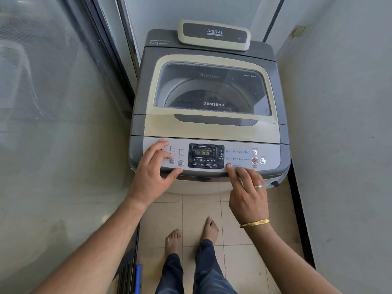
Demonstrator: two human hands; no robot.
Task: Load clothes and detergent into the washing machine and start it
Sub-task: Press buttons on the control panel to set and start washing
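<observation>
A grey and cream top-loading washing machine [210, 126] stands in front of me with its glass lid [212, 88] closed. Dark clothes [212, 98] show dimly in the drum through the glass. The control panel [239, 155] is lit, and its display [203, 152] shows green digits. My left hand [153, 169] rests flat on the panel's left end, fingers spread, holding nothing. My right hand [247, 190] points its index finger at the round button beside the word Program, fingertip touching it, other fingers curled. The red start button [255, 160] lies to the right of that fingertip.
A cream and grey box marked DIGITAL [214, 36] sits on the machine's back edge. A glass panel [53, 124] runs close along the left, a plain wall [343, 124] along the right. My bare feet [191, 236] stand on beige floor tiles in the narrow gap.
</observation>
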